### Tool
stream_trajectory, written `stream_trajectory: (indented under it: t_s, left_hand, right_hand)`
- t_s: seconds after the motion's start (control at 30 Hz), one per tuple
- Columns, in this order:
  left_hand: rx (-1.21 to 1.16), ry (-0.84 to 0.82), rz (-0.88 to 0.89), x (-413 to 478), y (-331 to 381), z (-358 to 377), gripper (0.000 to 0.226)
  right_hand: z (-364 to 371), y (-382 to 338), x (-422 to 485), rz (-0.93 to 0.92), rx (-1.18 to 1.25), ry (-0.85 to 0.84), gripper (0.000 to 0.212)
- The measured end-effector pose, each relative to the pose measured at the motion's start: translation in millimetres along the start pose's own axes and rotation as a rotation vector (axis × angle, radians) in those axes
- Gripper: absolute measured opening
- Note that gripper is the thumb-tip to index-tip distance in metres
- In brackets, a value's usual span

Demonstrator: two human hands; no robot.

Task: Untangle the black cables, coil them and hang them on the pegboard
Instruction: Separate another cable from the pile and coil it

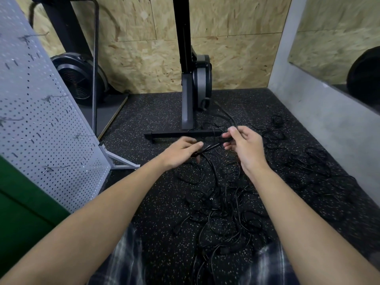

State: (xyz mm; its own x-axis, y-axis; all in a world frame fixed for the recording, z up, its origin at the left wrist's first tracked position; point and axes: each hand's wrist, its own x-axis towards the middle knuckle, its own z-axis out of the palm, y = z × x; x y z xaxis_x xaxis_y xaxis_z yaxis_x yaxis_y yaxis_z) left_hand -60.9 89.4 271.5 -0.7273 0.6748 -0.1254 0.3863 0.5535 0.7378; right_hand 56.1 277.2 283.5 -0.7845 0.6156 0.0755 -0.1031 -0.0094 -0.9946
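A tangle of thin black cables (224, 210) lies spread over the speckled black floor in front of me. My left hand (181, 152) pinches a black cable strand (211, 146) between thumb and fingers. My right hand (245, 146) grips the same strand a little further right, at a thicker plug-like end. The strand runs taut between both hands, above the heap. A grey pegboard (41, 124) with metal hooks (54, 168) stands on the left, and nothing hangs on it.
More black cable loops (314, 161) lie at the right near a grey wall (320, 112). A black exercise machine stand (189, 112) with a floor bar stands straight ahead. A fan wheel (79, 79) sits behind the pegboard. A green surface (18, 202) is at lower left.
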Motion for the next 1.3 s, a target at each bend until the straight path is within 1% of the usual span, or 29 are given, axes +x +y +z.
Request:
stream_trajectory:
  t_s: [0.03, 0.07, 0.13, 0.2, 0.27, 0.3, 0.33, 0.37, 0.4, 0.43, 0.47, 0.5, 0.53, 0.57, 0.63, 0.67, 0.73, 0.8, 0.87, 0.9, 0.97, 1.0, 1.07, 1.1, 1.13, 1.17, 1.2, 1.3]
  left_hand:
    - [-0.021, -0.068, 0.014, -3, 2, 1, 0.063]
    - [-0.015, -0.122, 0.042, -6, 3, 0, 0.066]
    - [0.016, -0.165, 0.089, -7, 0, -3, 0.053]
    - [-0.043, -0.148, 0.109, -3, -5, -4, 0.036]
    - [-0.17, -0.139, 0.112, -1, -4, -2, 0.029]
    - [-0.217, -0.134, 0.12, -1, -2, -1, 0.029]
    - [-0.25, -0.115, 0.134, -1, 1, 0, 0.028]
    - [-0.281, -0.091, 0.148, -1, 5, 0, 0.027]
    - [-0.312, -0.064, 0.156, 0, 7, 1, 0.026]
    - [-0.352, -0.035, 0.159, 1, 9, 0, 0.027]
    - [-0.387, -0.003, 0.161, 2, 11, -1, 0.028]
    - [-0.42, 0.032, 0.162, 2, 13, -3, 0.028]
    - [-0.451, 0.068, 0.161, 3, 14, -7, 0.028]
    - [-0.486, 0.099, 0.158, 4, 14, -10, 0.028]
    - [-0.571, 0.171, 0.126, 5, 15, -17, 0.026]
    - [-0.62, 0.206, 0.104, 6, 13, -19, 0.026]
    - [-0.707, 0.266, 0.06, 10, 10, -21, 0.027]
    - [-0.793, 0.289, 0.034, 14, 7, -21, 0.03]
    - [-0.91, 0.235, 0.001, 17, 5, -22, 0.038]
    - [-0.919, 0.185, -0.027, 18, 4, -22, 0.042]
    - [-0.786, 0.034, -0.069, 17, 0, -19, 0.045]
    - [-0.687, -0.075, -0.073, 15, -1, -16, 0.047]
    - [-0.466, -0.313, -0.046, 8, -3, -7, 0.057]
    - [-0.322, -0.392, -0.02, 5, -3, -2, 0.06]
    - [-0.167, -0.418, 0.019, 3, -3, 4, 0.059]
    - [-0.04, -0.395, 0.07, 3, -4, 11, 0.055]
    - [0.028, -0.34, 0.128, 4, -6, 16, 0.047]
    - [0.063, -0.114, 0.206, 9, -10, 24, 0.021]
  right_hand:
    - [-2, -1, 2, 0.036, 0.046, 0.037, 0.016]
    - [-4, -1, 4, 0.085, 0.095, 0.07, 0.016]
    - [-8, -1, 4, 0.204, 0.194, 0.109, 0.016]
    - [-12, 0, 3, 0.3, 0.287, 0.125, 0.012]
    - [-13, 3, 4, 0.355, 0.359, 0.079, 0.015]
    - [-13, 6, 5, 0.371, 0.361, 0.032, 0.022]
    - [-13, 10, 7, 0.382, 0.32, -0.027, 0.033]
    - [-12, 15, 9, 0.378, 0.203, -0.097, 0.044]
    - [-12, 19, 8, 0.348, -0.001, -0.182, 0.058]
    - [-11, 23, 7, 0.293, -0.254, -0.282, 0.07]
    - [-11, 28, 5, 0.232, -0.498, -0.393, 0.076]
    - [-10, 32, 2, 0.191, -0.69, -0.509, 0.069]
    - [-9, 36, 0, 0.165, -0.809, -0.599, 0.056]
    - [-10, 42, 0, 0.146, -0.869, -0.636, 0.041]
    - [-11, 48, 2, 0.123, -0.877, -0.581, 0.02]
    - [-12, 51, 3, 0.114, -0.864, -0.532, 0.015]
    - [-12, 51, 3, 0.08, -0.83, -0.446, 0.014]
    - [-9, 47, 2, 0.05, -0.738, -0.402, 0.009]
    - [-6, 38, 0, 0.04, -0.614, -0.37, 0.013]
    - [-5, 32, 1, 0.011, -0.574, -0.358, 0.014]
    - [-1, 21, 2, -0.059, -0.518, -0.351, 0.012]
    - [1, 17, 2, -0.081, -0.466, -0.346, 0.01]
    - [6, 14, 2, -0.079, -0.342, -0.315, 0.013]
    - [8, 14, 2, -0.07, -0.288, -0.299, 0.013]
    - [8, 13, 3, -0.061, -0.247, -0.289, 0.013]
    - [9, 12, 4, -0.057, -0.22, -0.282, 0.014]
    - [9, 12, 4, -0.057, -0.209, -0.279, 0.015]
    - [10, 11, 4, -0.041, -0.112, -0.244, 0.017]
